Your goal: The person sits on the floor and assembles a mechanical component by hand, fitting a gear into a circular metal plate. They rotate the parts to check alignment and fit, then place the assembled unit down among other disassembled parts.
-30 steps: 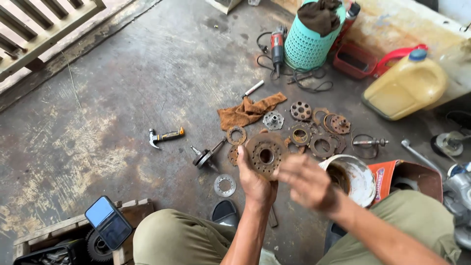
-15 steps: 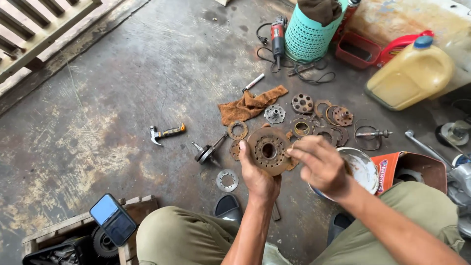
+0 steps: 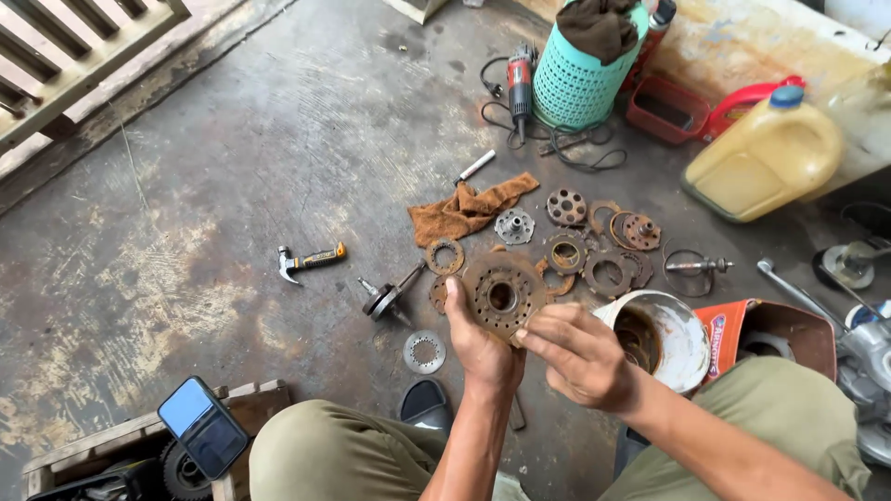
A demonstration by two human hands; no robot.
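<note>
Rusty round hub plate, the disc I hold over the concrete floor in front of my knees, sits near the middle of the view, raised above the other parts; reading from the left: a phone with a blue screen rests on a wooden crate at the lower edge, tilted up toward me; a claw hammer with an orange-and-black grip lies flat and well apart from the rest; a short shaft with a flange lies on its side, and near it a thin bright toothed ring lies flat; my left hand grips the plate from below, thumb laid up along its left rim, which I judge steadies it face-up for inspection; my right hand comes in from the right, fingers together and fingertips pinching the plate's lower right edge; the plate is thick, brown with rust, ringed with small holes around a central bore; behind it a brown rag, crumpled and soft, lies beside rows of rusty rings and discs spread flat in the open, apparently so each can be seen; further back stand a teal mesh basket and an angle grinder; to the right, a white bucket holds more rusty parts, and a yellow plastic jug stands near the wall.
</note>
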